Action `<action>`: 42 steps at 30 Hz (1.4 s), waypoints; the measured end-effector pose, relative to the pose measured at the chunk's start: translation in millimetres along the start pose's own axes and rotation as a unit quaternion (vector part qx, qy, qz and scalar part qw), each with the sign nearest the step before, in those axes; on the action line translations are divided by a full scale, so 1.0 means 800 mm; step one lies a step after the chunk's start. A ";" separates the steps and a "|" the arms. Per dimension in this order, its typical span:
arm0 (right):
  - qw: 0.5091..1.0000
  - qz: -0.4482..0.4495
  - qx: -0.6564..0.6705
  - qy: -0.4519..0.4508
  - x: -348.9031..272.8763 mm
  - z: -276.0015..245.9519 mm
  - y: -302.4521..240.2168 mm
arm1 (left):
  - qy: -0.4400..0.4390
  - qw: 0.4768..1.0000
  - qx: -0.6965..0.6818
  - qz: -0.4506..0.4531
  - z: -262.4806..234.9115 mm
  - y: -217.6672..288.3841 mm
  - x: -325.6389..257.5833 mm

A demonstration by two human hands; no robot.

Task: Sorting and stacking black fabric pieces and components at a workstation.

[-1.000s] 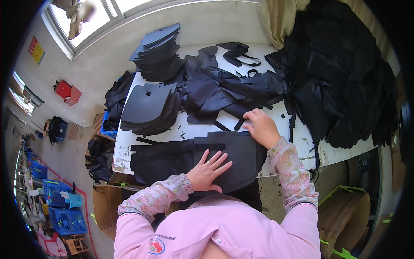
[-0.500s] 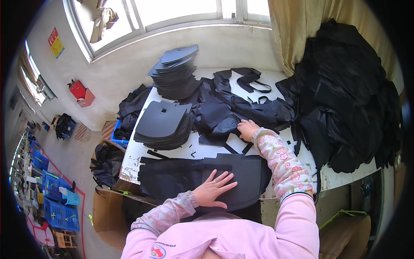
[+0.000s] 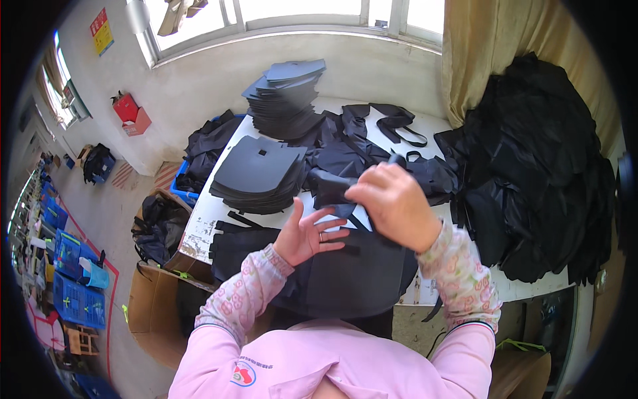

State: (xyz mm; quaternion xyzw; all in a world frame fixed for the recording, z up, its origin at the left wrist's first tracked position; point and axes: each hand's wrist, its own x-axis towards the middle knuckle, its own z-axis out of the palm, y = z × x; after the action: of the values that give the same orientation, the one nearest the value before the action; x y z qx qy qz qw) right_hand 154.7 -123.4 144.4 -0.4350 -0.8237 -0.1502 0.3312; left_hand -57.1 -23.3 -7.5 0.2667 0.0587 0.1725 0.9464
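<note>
The near edge of the white table (image 3: pixel 197 233) is overhung by a smooth dark board (image 3: pixel 352 286) laid on black fabric (image 3: pixel 242 246); room behind is narrowed by stacked sheets (image 3: pixel 256 166). The left hand (image 3: pixel 304 236) is spread; what the curled right hand (image 3: pixel 399 209) holds cannot be told.

Pink blossoms pattern the pale sleeves (image 3: pixel 231 294); the shirt (image 3: pixel 319 362) is plain pink. The near panel (image 3: pixel 352 282) is dark grey, the cloth (image 3: pixel 256 253) beside it black. Far left, stacked sheets (image 3: pixel 256 166) are slate grey; right, the heap (image 3: pixel 545 173) is solid black, the table (image 3: pixel 201 227) white, the far-right curtain (image 3: pixel 475 60) golden tan
</note>
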 end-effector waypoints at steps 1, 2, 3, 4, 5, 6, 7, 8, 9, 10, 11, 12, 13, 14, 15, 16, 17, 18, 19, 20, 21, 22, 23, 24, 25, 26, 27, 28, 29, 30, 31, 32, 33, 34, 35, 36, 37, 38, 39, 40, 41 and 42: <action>1.000 -0.028 0.000 -0.013 -0.004 0.002 -0.026 | -0.004 1.000 -0.022 -0.002 0.000 0.007 0.009; 0.997 -0.070 0.000 -0.045 -0.008 0.009 -0.049 | 0.014 0.999 -0.010 0.034 -0.004 0.010 0.015; 0.991 -0.112 -0.002 -0.077 -0.015 0.014 -0.072 | 0.030 0.997 0.002 0.069 -0.009 0.012 0.022; 0.986 -0.136 -0.005 -0.098 -0.025 0.028 -0.091 | -0.079 0.993 -0.084 0.027 -0.020 0.021 0.024; 0.980 -0.158 -0.011 -0.119 -0.036 0.043 -0.104 | 0.052 0.991 -0.119 0.001 -0.033 0.028 0.028; 0.980 -0.154 -0.013 -0.122 -0.047 0.056 -0.108 | 0.079 0.994 -0.024 0.064 -0.015 0.028 0.033; 0.974 -0.161 0.015 -0.161 -0.058 0.067 -0.110 | 0.106 0.984 0.071 0.126 0.003 0.025 0.035; 0.965 -0.167 0.042 -0.199 -0.064 0.071 -0.112 | 0.118 0.981 0.070 0.134 0.027 0.025 0.029; 0.965 -0.168 0.041 -0.198 -0.062 0.067 -0.112 | 0.118 0.981 0.070 0.135 0.034 0.027 0.024; 0.965 -0.135 0.137 -0.176 -0.059 0.061 -0.111 | 0.093 0.982 0.085 0.138 0.038 0.030 0.018; 0.955 -0.104 0.232 -0.152 -0.052 0.053 -0.109 | 0.069 0.982 0.101 0.142 0.040 0.034 0.011; 0.969 -0.071 0.223 -0.079 -0.042 0.038 -0.099 | 0.058 0.981 0.106 0.153 0.042 0.036 0.005; 0.987 -0.046 0.155 0.006 -0.028 0.022 -0.088 | 0.060 0.980 0.106 0.154 0.044 0.040 0.000; 0.992 -0.001 0.109 0.061 -0.018 0.007 -0.075 | 0.038 0.978 0.137 0.155 0.049 0.043 -0.005; 0.991 0.048 0.093 0.084 -0.010 -0.002 -0.059 | 0.014 0.974 0.167 0.155 0.052 0.047 -0.008; 0.990 0.063 0.074 0.102 0.001 -0.013 -0.047 | -0.015 0.965 0.214 0.150 0.035 0.052 -0.008; 0.994 0.040 0.034 0.098 0.016 -0.023 -0.040 | -0.014 0.965 0.214 0.149 0.049 0.054 -0.010; 0.998 0.002 0.018 0.060 0.031 -0.035 -0.037 | -0.018 0.948 0.289 0.129 0.077 0.056 -0.012; 0.999 -0.038 0.006 0.023 0.046 -0.039 -0.036 | -0.017 0.924 0.365 0.112 0.096 0.060 -0.016; 0.999 -0.041 0.008 0.026 0.059 -0.037 -0.036 | -0.027 0.912 0.398 0.096 0.103 0.063 -0.020; 0.994 -0.103 0.018 -0.037 0.067 -0.037 -0.036 | -0.031 0.912 0.398 0.095 0.103 0.066 -0.018; 0.981 -0.164 0.028 -0.101 0.075 -0.037 -0.036 | -0.049 0.870 0.485 0.077 0.101 0.071 -0.017; 0.980 -0.168 0.033 -0.098 0.090 -0.036 -0.040 | -0.056 0.818 0.570 0.059 0.099 0.077 -0.022; 0.963 -0.120 0.076 -0.230 0.104 -0.041 -0.045 | -0.072 0.833 0.546 0.057 0.115 0.081 -0.024; 0.924 -0.071 0.117 -0.358 0.112 -0.043 -0.048 | -0.071 0.832 0.547 0.057 0.110 0.086 -0.026; 0.941 -0.065 0.022 -0.332 0.113 -0.044 -0.049 | -0.067 0.843 0.532 0.046 0.112 0.092 -0.028; 0.941 -0.066 0.019 -0.331 0.115 -0.047 -0.047 | -0.064 0.853 0.517 0.034 0.115 0.097 -0.027; 0.954 -0.079 -0.054 -0.283 0.119 -0.053 -0.044 | -0.093 0.849 0.516 0.059 0.120 0.104 -0.026; 0.960 -0.093 -0.124 -0.232 0.123 -0.058 -0.042 | -0.093 0.848 0.518 0.060 0.120 0.104 -0.025; 0.972 -0.085 -0.131 -0.173 0.129 -0.067 -0.042 | -0.098 0.888 0.432 0.121 0.119 0.103 -0.023; 0.976 -0.107 -0.149 -0.116 0.135 -0.075 -0.039 | -0.102 0.917 0.341 0.181 0.116 0.103 -0.021; 0.980 -0.137 -0.125 -0.070 0.143 -0.082 -0.034 | -0.087 0.913 0.344 0.201 0.114 0.108 -0.018; 0.980 -0.168 -0.101 -0.023 0.150 -0.088 -0.034 | -0.088 0.912 0.344 0.203 0.113 0.111 -0.013; 0.980 -0.170 -0.102 -0.024 0.153 -0.094 -0.037 | -0.041 0.916 0.344 0.203 0.113 0.112 -0.008; 0.978 -0.194 -0.076 0.003 0.159 -0.100 -0.043 | 0.009 0.917 0.343 0.205 0.112 0.116 -0.005; 0.974 -0.219 -0.050 0.030 0.164 -0.103 -0.048 | -0.002 0.934 0.322 0.155 0.103 0.121 0.001; 0.973 -0.224 -0.049 0.030 0.165 -0.104 -0.054 | -0.001 0.933 0.323 0.160 0.098 0.121 0.002; 0.970 -0.239 -0.036 0.036 0.162 -0.107 -0.062 | -0.009 0.946 0.302 0.121 0.102 0.118 0.007; 0.966 -0.254 -0.022 0.042 0.158 -0.108 -0.070 | -0.016 0.956 0.280 0.082 0.104 0.115 0.012; 0.965 -0.256 -0.017 0.042 0.153 -0.106 -0.075 | -0.074 0.973 0.205 0.073 0.086 0.112 0.026; 0.965 -0.258 -0.018 0.041 0.145 -0.108 -0.076 | -0.075 0.973 0.205 0.075 0.090 0.113 0.020; 0.968 -0.248 -0.035 0.015 0.137 -0.112 -0.077 | -0.102 0.967 0.212 0.100 0.093 0.114 0.010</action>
State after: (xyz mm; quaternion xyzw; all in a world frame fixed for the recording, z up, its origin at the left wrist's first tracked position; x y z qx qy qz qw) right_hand 97.6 -139.1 286.6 -0.2265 -0.8949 -0.2628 0.2806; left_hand -61.9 16.5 103.7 0.4816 -0.0300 0.2223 0.8472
